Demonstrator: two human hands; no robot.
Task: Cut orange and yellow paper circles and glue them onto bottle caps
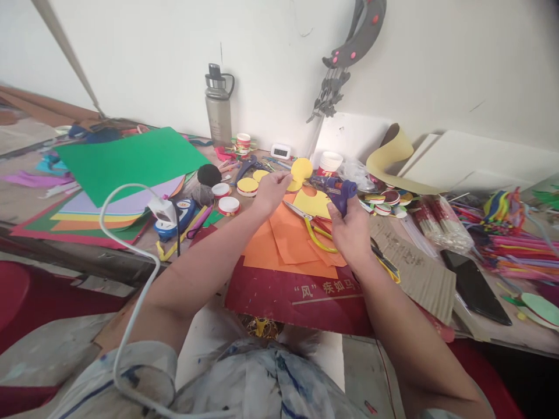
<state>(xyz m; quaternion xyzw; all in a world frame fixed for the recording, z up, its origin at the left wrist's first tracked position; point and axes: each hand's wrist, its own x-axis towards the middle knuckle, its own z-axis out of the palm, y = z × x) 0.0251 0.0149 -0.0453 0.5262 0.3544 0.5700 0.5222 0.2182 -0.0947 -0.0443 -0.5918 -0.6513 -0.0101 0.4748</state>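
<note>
My left hand [273, 193] is closed in a pinch at the edge of a yellow paper disc [301, 169], held up above the work area. My right hand [351, 230] wraps round the handle of a blue glue gun [344, 191], its nozzle side pointing left toward the disc. Below the hands are scissors [322, 237] with yellow handles and a piece of yellow paper [315, 203]. These rest on orange paper sheets [288, 247] over a dark red board [279, 294]. Near my left wrist sit a yellow-topped round lid [247, 185] and a white-topped one [229, 205].
Green card [131, 160] and coloured sheets lie left, beside a plugged-in white adapter [163, 212] whose cable crosses my left arm. A water bottle [218, 110] stands against the wall. Corrugated cardboard [410, 262], a black phone [476, 285] and coloured pipe cleaners [522, 253] are right.
</note>
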